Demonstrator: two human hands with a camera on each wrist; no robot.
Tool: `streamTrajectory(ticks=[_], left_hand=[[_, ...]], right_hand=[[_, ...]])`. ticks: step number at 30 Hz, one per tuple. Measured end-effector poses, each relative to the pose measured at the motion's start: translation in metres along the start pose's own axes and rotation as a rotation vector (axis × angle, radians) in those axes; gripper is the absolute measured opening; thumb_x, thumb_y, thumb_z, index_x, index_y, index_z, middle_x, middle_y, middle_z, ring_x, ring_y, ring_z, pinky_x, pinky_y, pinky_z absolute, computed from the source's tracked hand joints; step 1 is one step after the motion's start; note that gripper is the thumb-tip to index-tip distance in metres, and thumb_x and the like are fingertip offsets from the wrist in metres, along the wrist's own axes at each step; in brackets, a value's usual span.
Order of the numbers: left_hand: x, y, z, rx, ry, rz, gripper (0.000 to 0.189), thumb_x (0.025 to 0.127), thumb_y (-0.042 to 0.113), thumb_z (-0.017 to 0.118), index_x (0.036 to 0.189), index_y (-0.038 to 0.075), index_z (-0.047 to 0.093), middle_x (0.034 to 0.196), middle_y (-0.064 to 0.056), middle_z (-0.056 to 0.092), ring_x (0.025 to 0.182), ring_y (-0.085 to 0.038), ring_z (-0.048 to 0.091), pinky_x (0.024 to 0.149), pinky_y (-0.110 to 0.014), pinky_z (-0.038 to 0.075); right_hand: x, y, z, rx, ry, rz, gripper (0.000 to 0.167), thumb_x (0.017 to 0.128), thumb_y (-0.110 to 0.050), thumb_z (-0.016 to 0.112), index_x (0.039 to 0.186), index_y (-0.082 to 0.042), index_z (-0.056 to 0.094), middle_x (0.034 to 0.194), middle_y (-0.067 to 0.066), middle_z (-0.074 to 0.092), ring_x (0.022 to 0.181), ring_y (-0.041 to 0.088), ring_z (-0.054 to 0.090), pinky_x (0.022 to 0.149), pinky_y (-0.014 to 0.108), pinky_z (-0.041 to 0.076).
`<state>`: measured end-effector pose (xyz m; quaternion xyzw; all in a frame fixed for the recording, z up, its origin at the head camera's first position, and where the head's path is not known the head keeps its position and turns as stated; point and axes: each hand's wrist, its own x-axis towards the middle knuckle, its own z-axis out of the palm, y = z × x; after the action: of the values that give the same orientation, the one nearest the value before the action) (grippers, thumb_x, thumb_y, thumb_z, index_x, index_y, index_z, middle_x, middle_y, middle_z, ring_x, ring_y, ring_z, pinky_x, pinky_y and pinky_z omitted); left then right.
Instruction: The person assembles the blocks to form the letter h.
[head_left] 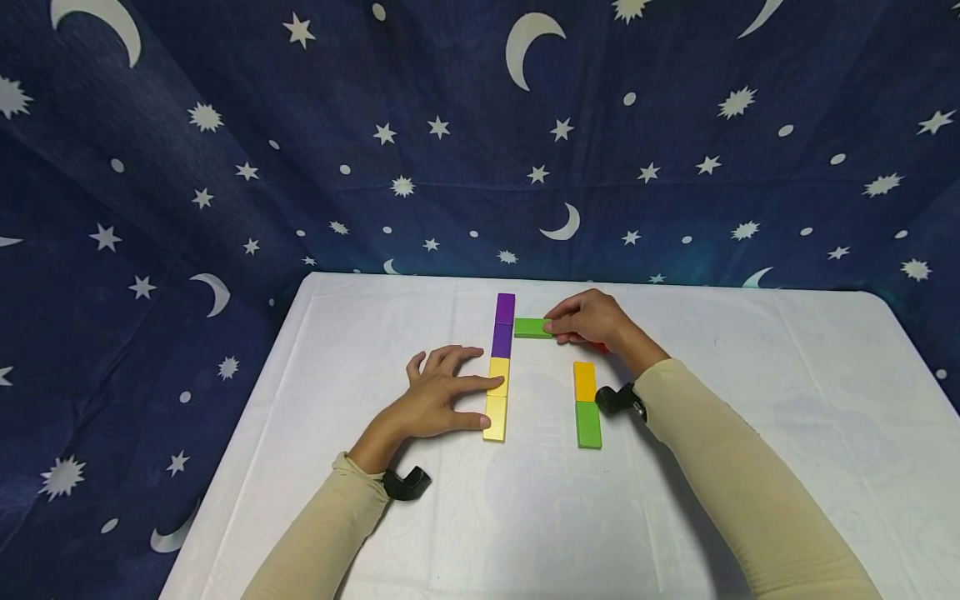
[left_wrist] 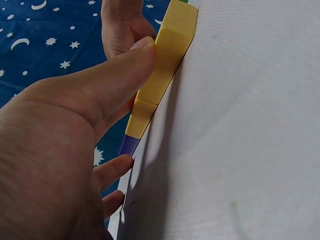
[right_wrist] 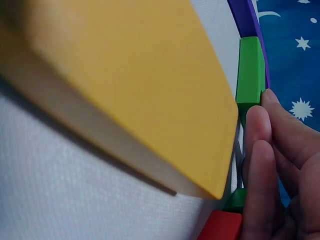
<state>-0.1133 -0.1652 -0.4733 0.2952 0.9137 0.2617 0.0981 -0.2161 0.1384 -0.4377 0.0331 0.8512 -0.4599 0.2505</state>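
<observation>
A straight row runs away from me on the table: two yellow blocks (head_left: 497,417) nearest, then two purple blocks (head_left: 503,325). My left hand (head_left: 431,402) lies at the row's left side, its index fingertip on the farther yellow block and its thumb touching the nearer one. The other left fingers are spread. With thumb and fingertips, my right hand (head_left: 596,321) pinches the right end of a green block (head_left: 531,328), which lies crosswise beside the purple blocks. A red block (right_wrist: 220,226) and a bit of another green piece (right_wrist: 236,200) show partly under the right hand.
An orange-yellow block (head_left: 584,381) and a green block (head_left: 588,425) lie end to end below the right wrist. A white cloth covers the table (head_left: 465,533). Behind it hangs a dark blue curtain (head_left: 465,100) with moons and stars.
</observation>
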Motion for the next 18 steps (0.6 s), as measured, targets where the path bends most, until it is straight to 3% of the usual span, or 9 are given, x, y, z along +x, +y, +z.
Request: streamTrajectory(ticks=[8,18], left_hand=[[-0.0005,0.0003,-0.0007,0.002,0.001,0.011,0.060,0.085,0.057,0.075,0.141,0.044,0.060,0.162,-0.003,0.033,0.150,-0.034,0.019,0.111,-0.072,-0.001],[-0.0003,0.0005,-0.0009,0.014,-0.003,0.006,0.059,0.086,0.058,0.074,0.141,0.045,0.059,0.163,-0.002,0.032,0.150,-0.033,0.018,0.112,-0.071,-0.001]], right_hand=[[0.0002,0.0005,0.0020,-0.026,0.017,-0.007,0.033,0.087,-0.027,0.083,0.116,-0.012,0.078,0.090,0.004,0.075,0.071,0.013,0.069,0.066,0.022,0.054],[-0.0001,0.0009,0.0015,-0.024,0.004,-0.023,0.032,0.089,-0.029,0.081,0.115,-0.011,0.078,0.095,0.004,0.076,0.074,0.014,0.070,0.068,0.022,0.055]])
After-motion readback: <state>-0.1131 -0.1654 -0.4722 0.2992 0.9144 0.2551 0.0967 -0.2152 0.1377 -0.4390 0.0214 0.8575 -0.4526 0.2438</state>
